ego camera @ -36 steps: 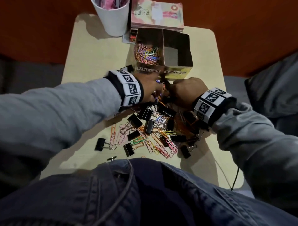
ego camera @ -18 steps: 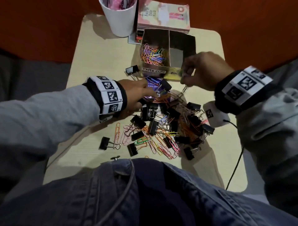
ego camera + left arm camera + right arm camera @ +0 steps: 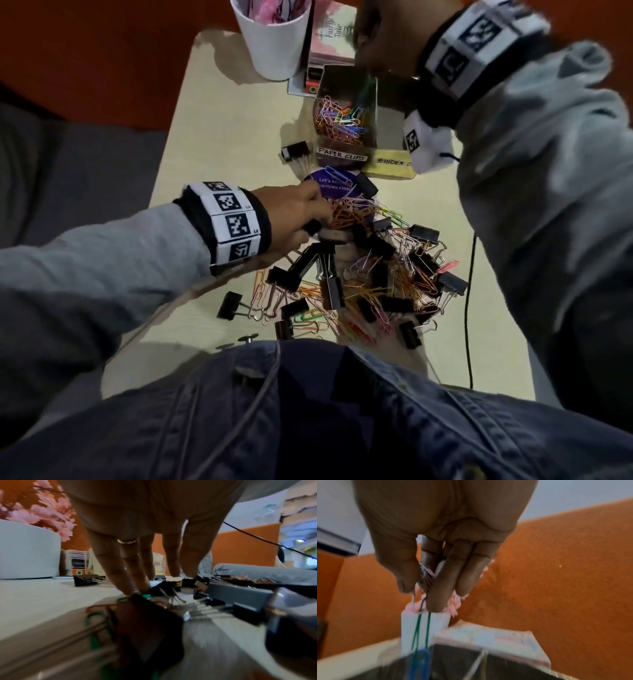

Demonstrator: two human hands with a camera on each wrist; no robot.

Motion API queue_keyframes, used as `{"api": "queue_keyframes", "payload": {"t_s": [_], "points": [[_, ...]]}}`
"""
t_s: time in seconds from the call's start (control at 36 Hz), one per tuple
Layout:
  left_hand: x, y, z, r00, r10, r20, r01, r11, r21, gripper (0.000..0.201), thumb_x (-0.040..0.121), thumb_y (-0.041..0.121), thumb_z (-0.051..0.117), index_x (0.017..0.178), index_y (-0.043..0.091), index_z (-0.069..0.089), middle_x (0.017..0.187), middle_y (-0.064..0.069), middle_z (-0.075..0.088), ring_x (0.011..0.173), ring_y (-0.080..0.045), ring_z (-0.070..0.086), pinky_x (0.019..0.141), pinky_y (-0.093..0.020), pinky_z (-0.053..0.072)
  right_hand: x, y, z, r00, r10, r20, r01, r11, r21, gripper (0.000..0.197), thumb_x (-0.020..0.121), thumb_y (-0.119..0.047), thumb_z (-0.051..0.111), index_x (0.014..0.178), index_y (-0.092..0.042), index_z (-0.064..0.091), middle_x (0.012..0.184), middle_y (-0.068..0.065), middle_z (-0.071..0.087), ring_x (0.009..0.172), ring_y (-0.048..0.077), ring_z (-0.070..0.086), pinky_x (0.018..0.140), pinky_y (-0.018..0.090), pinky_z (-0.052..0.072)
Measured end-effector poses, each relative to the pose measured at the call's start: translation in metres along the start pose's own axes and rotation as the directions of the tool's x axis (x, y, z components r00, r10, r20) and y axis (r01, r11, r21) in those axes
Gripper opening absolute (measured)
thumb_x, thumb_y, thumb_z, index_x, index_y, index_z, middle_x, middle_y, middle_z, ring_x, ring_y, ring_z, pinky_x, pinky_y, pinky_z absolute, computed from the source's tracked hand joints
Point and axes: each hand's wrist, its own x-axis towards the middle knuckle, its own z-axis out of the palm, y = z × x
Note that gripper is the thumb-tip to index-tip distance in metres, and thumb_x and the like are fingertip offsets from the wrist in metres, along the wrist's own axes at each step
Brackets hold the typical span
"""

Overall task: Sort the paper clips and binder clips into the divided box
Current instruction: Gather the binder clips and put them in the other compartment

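Head view: A box (image 3: 346, 102) with two parts stands on the tabletop (image 3: 219, 144). Labels on the front say PAPER CLIPS on the left part and BINDER on the right part. The left part holds a heap of paper clips (image 3: 339, 120) in many colors. The right hand (image 3: 383, 37) is up over the box, and its arm hides most of the right part. A big pile (image 3: 373, 277) of black binder clips and thin paper clips lies on the tabletop, nearer the person than the box. The left hand (image 3: 298, 212) is down at the far left side of the pile, fingers on the orange clips. One binder clip (image 3: 294, 150) lies alone just left of the box. A white cup (image 3: 270, 44) and a pink book (image 3: 334, 37) stand behind the box.

Left wrist view: The left hand's fingers (image 3: 126, 574) are spread and point down. The tips touch clips on the tabletop. I cannot tell if they have hold of one. A ring (image 3: 126, 541) is on one finger.

Right wrist view: The right hand pinches a small bunch of clips (image 3: 426, 574) between thumb and fingers. A green clip (image 3: 421, 628) hangs down from the bunch, with a blue clip (image 3: 419, 662) hooked under it. They dangle over the box. The picture is blurry.
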Motion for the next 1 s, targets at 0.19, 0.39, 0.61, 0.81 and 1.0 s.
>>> {"api": "queue_keyframes", "payload": {"t_s": [0.19, 0.39, 0.61, 0.81, 1.0], "points": [[0.017, 0.002, -0.009, 0.970, -0.230, -0.080, 0.228, 0.973, -0.036, 0.062, 0.087, 0.042, 0.061, 0.138, 0.018, 0.035, 0.141, -0.007, 0.034, 0.114, -0.030, 0.052, 0.087, -0.033, 0.044, -0.008, -0.015, 0.046, 0.996, -0.046, 0.070, 0.056, 0.988, -0.142, 0.024, 0.082, -0.025, 0.064, 0.105, -0.019, 0.070, 0.099, 0.011, 0.070, 0.086, 0.031, 0.063, 0.069, 0.032, 0.046], [0.033, 0.004, -0.011, 0.968, -0.243, -0.061, 0.245, 0.969, 0.029, 0.070, 0.082, 0.055, 0.060, 0.135, 0.015, 0.039, 0.137, -0.010, 0.039, 0.117, -0.032, 0.050, 0.089, -0.036, 0.044, -0.056, 0.019, 0.036, 0.993, 0.038, -0.113, -0.046, 0.997, -0.061, 0.034, 0.084, -0.044, 0.058, 0.095, -0.014, 0.071, 0.091, 0.015, 0.068, 0.085, 0.033, 0.063, 0.075, 0.038, 0.048], [0.043, 0.017, -0.007, 0.964, -0.263, -0.043, 0.266, 0.960, 0.086, 0.065, 0.077, 0.052, 0.067, 0.122, 0.011, 0.046, 0.123, -0.014, 0.050, 0.107, -0.033, 0.055, 0.081, -0.038, 0.046, -0.116, 0.027, 0.107, 0.939, 0.190, 0.286, -0.112, 0.957, -0.267, 0.046, 0.087, -0.050, 0.055, 0.104, -0.008, 0.066, 0.104, 0.016, 0.065, 0.093, 0.034, 0.063, 0.068, 0.031, 0.040], [0.048, 0.028, -0.006, 0.974, -0.219, -0.051, 0.219, 0.976, -0.003, 0.071, 0.071, 0.042, 0.078, 0.123, 0.011, 0.040, 0.122, -0.013, 0.051, 0.107, -0.034, 0.055, 0.082, -0.040, 0.045, -0.114, 0.002, 0.114, 0.971, 0.058, 0.233, -0.016, 0.984, -0.178, 0.030, 0.086, -0.032, 0.059, 0.106, -0.010, 0.065, 0.103, 0.017, 0.066, 0.093, 0.036, 0.063, 0.067, 0.031, 0.039], [0.055, 0.029, -0.007, 0.989, -0.143, -0.037, 0.144, 0.989, 0.014, 0.061, 0.077, 0.022, 0.071, 0.128, 0.015, 0.039, 0.122, -0.016, 0.052, 0.110, -0.036, 0.054, 0.084, -0.040, 0.045, -0.108, -0.004, 0.111, 0.965, -0.004, 0.262, 0.017, 0.999, -0.048, 0.028, 0.086, -0.024, 0.058, 0.111, -0.014, 0.065, 0.104, 0.015, 0.066, 0.094, 0.035, 0.061, 0.067, 0.030, 0.037]]}}
